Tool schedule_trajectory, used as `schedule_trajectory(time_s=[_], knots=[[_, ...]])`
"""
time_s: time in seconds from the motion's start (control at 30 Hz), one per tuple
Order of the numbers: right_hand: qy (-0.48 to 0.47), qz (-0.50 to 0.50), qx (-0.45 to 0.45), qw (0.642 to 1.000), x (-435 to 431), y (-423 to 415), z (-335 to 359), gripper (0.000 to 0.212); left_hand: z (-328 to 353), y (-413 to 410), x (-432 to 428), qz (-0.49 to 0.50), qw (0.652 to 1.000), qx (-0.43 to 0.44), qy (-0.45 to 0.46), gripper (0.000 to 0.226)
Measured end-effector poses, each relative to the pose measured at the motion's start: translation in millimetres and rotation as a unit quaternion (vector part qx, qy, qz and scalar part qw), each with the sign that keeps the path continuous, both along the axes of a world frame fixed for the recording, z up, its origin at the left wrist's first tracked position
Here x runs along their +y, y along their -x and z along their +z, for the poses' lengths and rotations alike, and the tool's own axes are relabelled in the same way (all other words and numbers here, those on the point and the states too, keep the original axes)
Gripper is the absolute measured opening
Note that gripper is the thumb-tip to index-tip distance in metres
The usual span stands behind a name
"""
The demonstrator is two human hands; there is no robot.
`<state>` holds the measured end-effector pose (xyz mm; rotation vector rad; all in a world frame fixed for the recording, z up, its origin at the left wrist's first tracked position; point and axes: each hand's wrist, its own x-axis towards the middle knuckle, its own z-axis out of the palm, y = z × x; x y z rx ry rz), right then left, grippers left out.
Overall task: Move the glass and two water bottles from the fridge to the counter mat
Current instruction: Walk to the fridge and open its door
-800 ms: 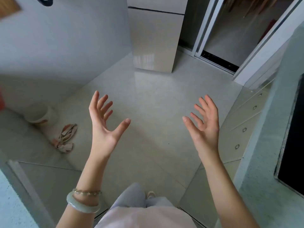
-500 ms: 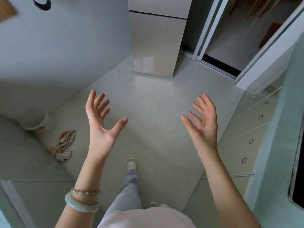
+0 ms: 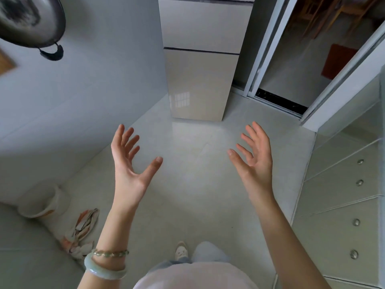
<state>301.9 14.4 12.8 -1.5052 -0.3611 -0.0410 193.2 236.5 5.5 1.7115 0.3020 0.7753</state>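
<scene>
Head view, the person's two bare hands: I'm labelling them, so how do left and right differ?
The left hand wears a pale green bangle and a thin beaded bracelet at the wrist; the right hand has a bare wrist. The left thumb splays wider from its fingers than the right thumb does. Both are open, palms facing each other, holding nothing, in front of the closed beige fridge.

Pale glossy tiled floor (image 3: pixel 187 205), softly lit. Plain grey-white wall (image 3: pixel 93 90) on left, dark wok (image 3: pixel 27 19) hung high on it. Beige two-door fridge (image 3: pixel 200 80) at far end, doors closed, window reflection on lower door. White sliding-door frame (image 3: pixel 264 49) just beside it, open onto darker room. Drawer bank (image 3: pixel 337 205) with round metal knobs (image 3: pixel 356 222) on right.
</scene>
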Motion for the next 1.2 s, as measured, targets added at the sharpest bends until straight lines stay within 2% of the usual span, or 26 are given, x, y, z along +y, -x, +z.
schedule_trajectory(time_s=[0.3, 0.77, 1.2], knots=[[0.017, 0.005, -0.003, 1.000, 59.8, -90.4, -2.5, 0.068, -2.1, -90.2, 62.2, 0.008, 1.000, -0.001, 0.015, 0.092], [0.015, 0.011, -0.016, 1.000, 142.8, -308.9, 10.8, 0.067, 9.6, -296.9, 150.6, 0.031, 0.999, -0.008, 0.009, 0.090], [0.035, 0.007, 0.004, 0.999, 236.7, -414.9, -3.6, 0.067, -3.7, -398.7, 243.5, 0.044, 0.999, 0.009, 0.015, 0.090]])
